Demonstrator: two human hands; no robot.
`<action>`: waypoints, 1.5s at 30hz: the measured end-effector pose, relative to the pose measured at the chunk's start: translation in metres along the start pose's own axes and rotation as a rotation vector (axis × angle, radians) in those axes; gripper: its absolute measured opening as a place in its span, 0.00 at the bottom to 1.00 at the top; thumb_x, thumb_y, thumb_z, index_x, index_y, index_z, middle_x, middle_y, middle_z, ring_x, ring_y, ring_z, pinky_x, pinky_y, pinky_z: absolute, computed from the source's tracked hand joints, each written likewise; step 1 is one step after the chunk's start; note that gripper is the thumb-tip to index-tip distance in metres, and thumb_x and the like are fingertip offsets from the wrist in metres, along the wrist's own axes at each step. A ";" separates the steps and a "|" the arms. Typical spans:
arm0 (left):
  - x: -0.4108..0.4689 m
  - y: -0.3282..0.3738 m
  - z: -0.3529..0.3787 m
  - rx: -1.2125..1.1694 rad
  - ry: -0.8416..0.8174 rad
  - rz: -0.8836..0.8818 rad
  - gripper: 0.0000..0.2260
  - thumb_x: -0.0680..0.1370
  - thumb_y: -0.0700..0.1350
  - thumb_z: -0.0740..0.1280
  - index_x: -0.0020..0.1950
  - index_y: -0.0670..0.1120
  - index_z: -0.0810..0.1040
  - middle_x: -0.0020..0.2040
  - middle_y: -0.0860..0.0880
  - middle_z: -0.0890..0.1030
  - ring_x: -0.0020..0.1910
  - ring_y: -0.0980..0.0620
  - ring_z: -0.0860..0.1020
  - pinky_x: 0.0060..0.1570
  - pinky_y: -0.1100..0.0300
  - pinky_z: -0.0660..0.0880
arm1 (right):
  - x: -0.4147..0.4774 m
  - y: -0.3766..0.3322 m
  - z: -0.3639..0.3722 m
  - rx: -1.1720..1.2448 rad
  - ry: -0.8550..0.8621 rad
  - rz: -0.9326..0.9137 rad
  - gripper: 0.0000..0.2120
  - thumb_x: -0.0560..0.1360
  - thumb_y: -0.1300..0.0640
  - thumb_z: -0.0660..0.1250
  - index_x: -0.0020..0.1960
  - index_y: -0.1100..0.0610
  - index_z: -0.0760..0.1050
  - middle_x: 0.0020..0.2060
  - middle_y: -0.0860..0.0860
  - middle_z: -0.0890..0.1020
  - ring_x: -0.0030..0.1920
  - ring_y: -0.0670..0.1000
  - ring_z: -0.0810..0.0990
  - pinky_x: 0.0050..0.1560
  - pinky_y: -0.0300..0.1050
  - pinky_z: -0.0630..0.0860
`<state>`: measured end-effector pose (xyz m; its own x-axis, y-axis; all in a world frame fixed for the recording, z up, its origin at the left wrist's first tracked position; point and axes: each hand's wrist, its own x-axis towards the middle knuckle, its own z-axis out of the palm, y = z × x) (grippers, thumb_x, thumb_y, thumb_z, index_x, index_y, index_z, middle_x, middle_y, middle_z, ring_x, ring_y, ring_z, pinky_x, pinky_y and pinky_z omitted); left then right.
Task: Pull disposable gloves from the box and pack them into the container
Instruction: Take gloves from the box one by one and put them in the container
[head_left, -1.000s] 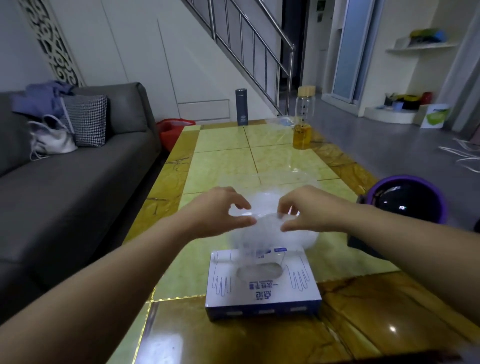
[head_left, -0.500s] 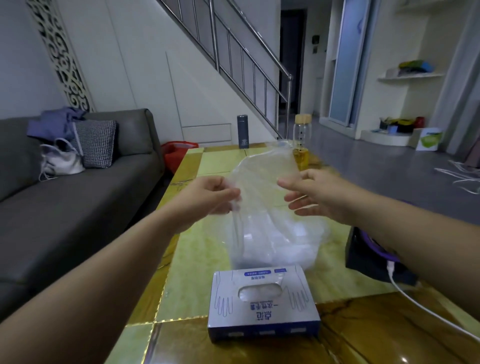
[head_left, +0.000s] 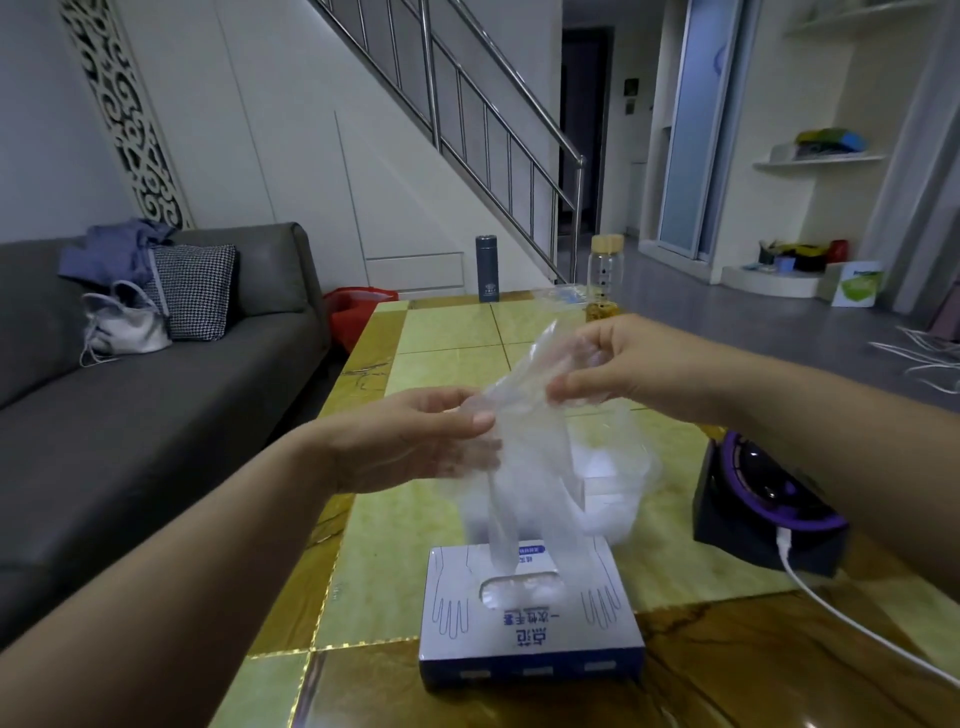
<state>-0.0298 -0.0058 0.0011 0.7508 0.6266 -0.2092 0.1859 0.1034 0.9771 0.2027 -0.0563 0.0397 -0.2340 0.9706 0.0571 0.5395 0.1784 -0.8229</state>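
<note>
Fold the glove (head_left: 524, 467) small
Left hand (head_left: 415, 441) and right hand (head_left: 613, 364) both pinch it above the glove box (head_left: 530, 629); squash it, then tuck into the clear container (head_left: 631, 483).

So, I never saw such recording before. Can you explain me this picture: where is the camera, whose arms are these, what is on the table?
There is no machine here. A person wears one wide-angle camera on the head, so the picture looks forward and down at their own arms. The left hand and right hand both pinch a thin transparent disposable glove, held up above the table. Beneath it lies the glove box, more gloves showing in its opening. Behind the box stands a clear container, partly hidden by the glove. At the far end stand a dark flask and a bottle; a black and purple device sits at the right.
</note>
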 end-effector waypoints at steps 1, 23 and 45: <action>0.001 0.000 0.004 -0.029 0.007 0.020 0.23 0.70 0.45 0.74 0.62 0.41 0.75 0.51 0.46 0.82 0.48 0.51 0.81 0.49 0.60 0.78 | -0.001 0.000 0.001 -0.029 -0.004 0.008 0.13 0.70 0.58 0.73 0.54 0.53 0.79 0.45 0.52 0.85 0.46 0.47 0.82 0.53 0.39 0.76; 0.012 -0.013 0.005 -0.101 0.562 0.256 0.24 0.77 0.35 0.65 0.70 0.51 0.68 0.52 0.48 0.80 0.51 0.51 0.78 0.45 0.63 0.77 | -0.003 0.014 0.012 -0.059 0.166 -0.154 0.40 0.69 0.52 0.75 0.71 0.34 0.56 0.62 0.52 0.74 0.52 0.43 0.81 0.54 0.40 0.79; 0.090 -0.047 0.003 1.450 0.308 -0.110 0.24 0.80 0.60 0.54 0.76 0.57 0.58 0.76 0.53 0.61 0.73 0.50 0.62 0.73 0.46 0.56 | 0.062 0.111 0.015 -0.511 -0.011 0.343 0.39 0.73 0.63 0.67 0.78 0.56 0.51 0.68 0.56 0.70 0.40 0.46 0.81 0.36 0.38 0.77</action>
<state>0.0310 0.0428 -0.0639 0.5656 0.8208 -0.0801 0.8244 -0.5652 0.0297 0.2354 0.0213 -0.0566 0.0153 0.9851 -0.1710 0.9043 -0.0866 -0.4180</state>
